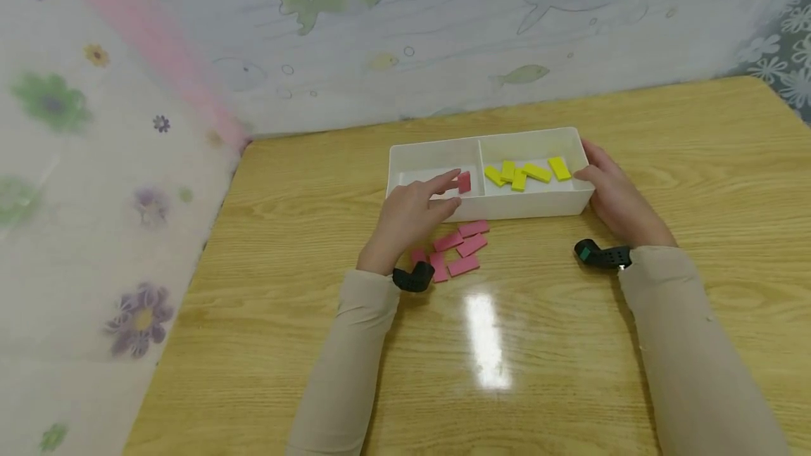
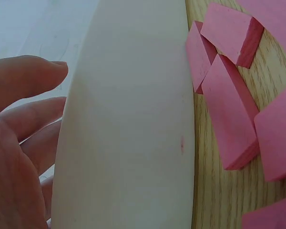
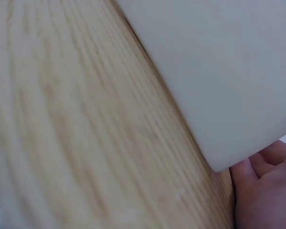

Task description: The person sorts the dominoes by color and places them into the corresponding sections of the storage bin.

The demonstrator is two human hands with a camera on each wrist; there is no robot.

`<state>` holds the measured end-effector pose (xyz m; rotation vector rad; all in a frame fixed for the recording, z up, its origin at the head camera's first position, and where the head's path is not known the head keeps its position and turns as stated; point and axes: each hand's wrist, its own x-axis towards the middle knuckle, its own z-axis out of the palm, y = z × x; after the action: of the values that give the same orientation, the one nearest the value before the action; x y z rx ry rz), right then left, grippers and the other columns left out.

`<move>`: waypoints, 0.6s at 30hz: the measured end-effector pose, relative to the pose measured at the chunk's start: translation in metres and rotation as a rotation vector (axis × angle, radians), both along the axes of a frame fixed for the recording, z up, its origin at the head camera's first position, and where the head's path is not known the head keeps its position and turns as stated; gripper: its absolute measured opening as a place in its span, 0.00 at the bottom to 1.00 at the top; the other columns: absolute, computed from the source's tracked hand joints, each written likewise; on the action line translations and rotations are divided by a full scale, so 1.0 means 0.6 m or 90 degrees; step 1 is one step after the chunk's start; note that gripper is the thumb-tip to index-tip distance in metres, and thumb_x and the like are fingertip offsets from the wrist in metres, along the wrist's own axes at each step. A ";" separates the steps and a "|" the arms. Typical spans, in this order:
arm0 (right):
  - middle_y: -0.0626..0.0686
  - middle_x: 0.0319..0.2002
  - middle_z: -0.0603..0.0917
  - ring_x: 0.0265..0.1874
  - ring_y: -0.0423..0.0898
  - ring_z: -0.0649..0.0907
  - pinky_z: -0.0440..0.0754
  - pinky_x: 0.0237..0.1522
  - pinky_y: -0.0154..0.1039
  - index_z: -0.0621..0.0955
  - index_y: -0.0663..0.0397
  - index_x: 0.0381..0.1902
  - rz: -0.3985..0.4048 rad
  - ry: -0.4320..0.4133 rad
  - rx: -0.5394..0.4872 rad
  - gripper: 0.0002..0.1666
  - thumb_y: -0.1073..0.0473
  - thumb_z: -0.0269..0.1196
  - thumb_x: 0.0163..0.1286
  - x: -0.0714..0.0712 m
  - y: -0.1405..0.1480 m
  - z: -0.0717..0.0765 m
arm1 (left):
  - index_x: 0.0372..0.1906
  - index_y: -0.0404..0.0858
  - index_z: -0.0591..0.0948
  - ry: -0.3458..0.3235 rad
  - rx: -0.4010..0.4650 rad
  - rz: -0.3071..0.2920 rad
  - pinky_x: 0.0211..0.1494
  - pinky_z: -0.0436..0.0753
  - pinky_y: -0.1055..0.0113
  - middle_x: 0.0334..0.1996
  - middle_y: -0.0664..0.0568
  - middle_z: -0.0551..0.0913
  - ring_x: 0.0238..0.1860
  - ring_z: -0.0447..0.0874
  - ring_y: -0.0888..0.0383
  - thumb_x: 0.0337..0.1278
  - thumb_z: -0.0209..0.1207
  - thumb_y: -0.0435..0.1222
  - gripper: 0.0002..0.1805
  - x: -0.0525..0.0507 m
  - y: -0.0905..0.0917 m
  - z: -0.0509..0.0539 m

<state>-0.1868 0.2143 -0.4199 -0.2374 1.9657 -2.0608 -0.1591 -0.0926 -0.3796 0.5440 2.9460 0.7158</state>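
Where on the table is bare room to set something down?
The table is bare between the left sleeve and right sleeve, nearer than the pink blocks, and outside each sleeve. Crowded: near the left hand, where those blocks lie before the white box.

Likely home; fish-patterned wall (image 1: 456,37); wood-grain table (image 1: 557,343)

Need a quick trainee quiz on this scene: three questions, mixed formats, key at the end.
1. Multiple choice: what lies in the right compartment of the white box? A) green balls B) yellow blocks C) blue pegs
2. True or false: the right hand grips the box's left end.
3. Fill in: most of the visible pink blocks lie on the ____.

Key: 1. B. 2. False; it grips the right end. 3. Table.
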 end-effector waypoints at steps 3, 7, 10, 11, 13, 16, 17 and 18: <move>0.43 0.69 0.39 0.66 0.42 0.41 0.40 0.64 0.46 0.42 0.41 0.70 0.000 -0.001 0.004 0.35 0.63 0.39 0.70 0.000 -0.001 0.007 | 0.62 0.58 0.67 -0.007 0.004 0.003 0.34 0.70 0.66 0.42 0.64 0.80 0.31 0.76 0.64 0.59 0.46 0.53 0.24 0.001 -0.001 0.006; 0.43 0.69 0.39 0.66 0.43 0.42 0.41 0.64 0.46 0.42 0.41 0.70 -0.001 -0.001 0.005 0.34 0.62 0.40 0.70 -0.001 -0.001 0.006 | 0.60 0.57 0.69 0.006 0.002 0.004 0.36 0.70 0.67 0.35 0.64 0.82 0.34 0.77 0.65 0.59 0.47 0.53 0.23 0.002 -0.001 0.006; 0.43 0.69 0.39 0.66 0.42 0.41 0.40 0.64 0.46 0.42 0.42 0.70 0.001 0.004 0.000 0.35 0.63 0.40 0.70 -0.002 0.000 0.004 | 0.59 0.54 0.71 0.007 0.002 0.000 0.42 0.70 0.66 0.42 0.64 0.81 0.39 0.78 0.65 0.59 0.47 0.53 0.23 0.001 -0.001 0.004; 0.43 0.69 0.39 0.66 0.42 0.42 0.41 0.64 0.46 0.42 0.42 0.70 0.001 0.005 -0.001 0.35 0.64 0.40 0.69 -0.003 -0.001 0.004 | 0.58 0.53 0.72 0.005 0.006 -0.001 0.44 0.70 0.65 0.45 0.64 0.79 0.40 0.78 0.66 0.59 0.47 0.53 0.22 0.001 -0.002 0.004; 0.43 0.69 0.39 0.66 0.42 0.41 0.40 0.65 0.46 0.42 0.42 0.70 0.003 0.007 -0.003 0.35 0.64 0.39 0.69 -0.004 -0.001 0.003 | 0.56 0.52 0.73 -0.002 0.021 0.001 0.47 0.69 0.64 0.47 0.65 0.78 0.40 0.79 0.66 0.59 0.47 0.53 0.22 -0.001 -0.003 0.002; 0.43 0.69 0.40 0.66 0.42 0.42 0.41 0.65 0.46 0.42 0.42 0.70 0.002 0.007 -0.005 0.35 0.63 0.39 0.70 -0.005 0.000 0.002 | 0.55 0.54 0.74 -0.013 0.071 0.004 0.49 0.69 0.63 0.45 0.66 0.78 0.41 0.78 0.66 0.59 0.47 0.53 0.21 -0.001 -0.006 0.002; 0.43 0.69 0.40 0.66 0.42 0.42 0.41 0.65 0.46 0.42 0.41 0.70 0.001 0.007 -0.003 0.35 0.63 0.39 0.70 -0.005 0.000 0.002 | 0.55 0.54 0.74 -0.017 0.097 0.002 0.49 0.69 0.63 0.45 0.66 0.78 0.42 0.77 0.66 0.59 0.48 0.53 0.21 -0.001 -0.008 0.002; 0.43 0.69 0.40 0.66 0.42 0.42 0.41 0.65 0.45 0.42 0.41 0.70 0.001 0.006 -0.002 0.34 0.63 0.39 0.70 -0.005 0.000 0.001 | 0.54 0.55 0.75 -0.025 0.130 -0.002 0.50 0.69 0.63 0.45 0.67 0.78 0.44 0.76 0.67 0.59 0.48 0.53 0.20 0.000 -0.010 0.002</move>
<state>-0.1896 0.2144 -0.4195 -0.2498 1.9674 -2.0664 -0.1594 -0.0989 -0.3782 0.5403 2.8533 1.0210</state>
